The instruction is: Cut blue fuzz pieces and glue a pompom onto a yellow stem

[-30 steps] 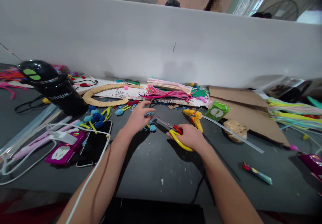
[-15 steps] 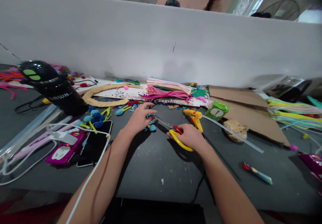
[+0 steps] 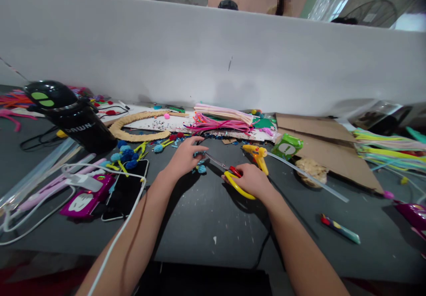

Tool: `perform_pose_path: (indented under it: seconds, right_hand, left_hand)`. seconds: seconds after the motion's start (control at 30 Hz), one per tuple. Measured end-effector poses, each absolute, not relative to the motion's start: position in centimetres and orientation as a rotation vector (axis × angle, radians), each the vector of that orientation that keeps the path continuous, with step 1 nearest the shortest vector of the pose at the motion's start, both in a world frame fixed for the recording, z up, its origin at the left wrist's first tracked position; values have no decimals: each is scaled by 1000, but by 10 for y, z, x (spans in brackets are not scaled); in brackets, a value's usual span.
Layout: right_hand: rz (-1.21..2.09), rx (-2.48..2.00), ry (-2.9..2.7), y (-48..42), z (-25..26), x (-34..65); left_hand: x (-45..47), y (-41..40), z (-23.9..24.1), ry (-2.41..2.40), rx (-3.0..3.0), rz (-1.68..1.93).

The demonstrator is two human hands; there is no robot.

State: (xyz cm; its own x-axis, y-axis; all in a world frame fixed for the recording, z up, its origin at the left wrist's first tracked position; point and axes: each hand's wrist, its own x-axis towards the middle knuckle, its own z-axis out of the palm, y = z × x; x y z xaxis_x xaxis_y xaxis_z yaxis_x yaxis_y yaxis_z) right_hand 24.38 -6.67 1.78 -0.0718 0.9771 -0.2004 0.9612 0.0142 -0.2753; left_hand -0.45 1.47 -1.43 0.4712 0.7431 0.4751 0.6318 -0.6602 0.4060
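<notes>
Right hand (image 3: 252,180) grips scissors (image 3: 235,171), blades (image 3: 217,161) toward left hand (image 3: 185,156).

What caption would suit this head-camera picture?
Scissors in the right hand point toward the left hand at a cluttered grey table.

We grip scissors with silvery metal blades and yellow-and-red handles (image 3: 228,168), slanting away and to the left, tips just beside the small light-blue fuzzy piece (image 3: 199,155) that we pinch, partly hidden. More light-blue fuzzy tufts (image 3: 201,169) lie clustered just below it. We cannot tell the blades' gap.
</notes>
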Motion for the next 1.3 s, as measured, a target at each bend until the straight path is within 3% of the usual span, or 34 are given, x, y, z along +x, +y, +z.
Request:
perform_pose_path:
  seconds: [1.3]
  right_hand:
    - [419,-2116,-2340,-61,11,234]
  left_hand:
    - [-11,19,-17,1219,2615,805]
